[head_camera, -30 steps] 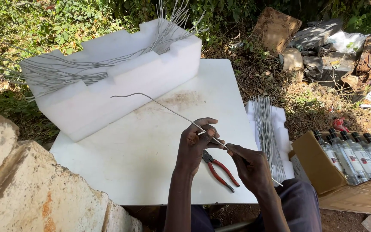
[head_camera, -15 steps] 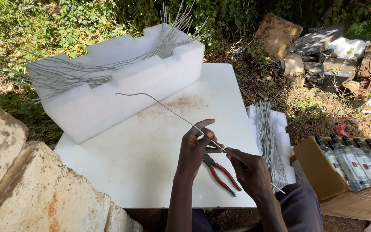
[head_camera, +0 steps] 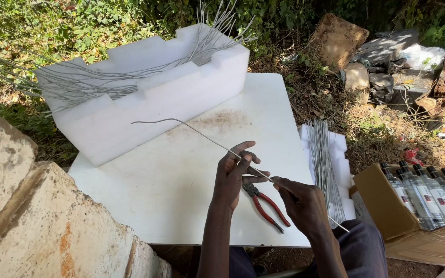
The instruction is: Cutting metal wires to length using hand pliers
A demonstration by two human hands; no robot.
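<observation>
Here the left hand (head_camera: 233, 177) is closed about a long grey wire (head_camera: 202, 135), with the thumb and fingers pinched onto it near the middle of its length. The right hand (head_camera: 302, 203) is closed too, gripping the same wire just behind the left, so the two hands sit almost touching above the near edge of the white tabletop (head_camera: 181, 185). The wire runs up and to the left from the hands, clear of the tabletop, and ends in a curved hook; its other end pokes out past the right hand toward the person's knee.

Judging by that, the main risk is the free length: it is thin and springy, so a loosened pinch could let it whip round, and the hooked tip or the cut tail could scratch a wrist or leg. A bend pressed too hard between hands this close together could also kink the wire in the wrong spot.

Red-handled pliers (head_camera: 266, 206) lie on the tabletop directly under the hands, untouched. To the right, a bundle of straight wires (head_camera: 321, 154) rests on a white foam piece beside the tabletop, and further right stands a cardboard box of bottles (head_camera: 428, 193). At the far edge a big white foam block (head_camera: 150, 108) carries many bent wires.
</observation>
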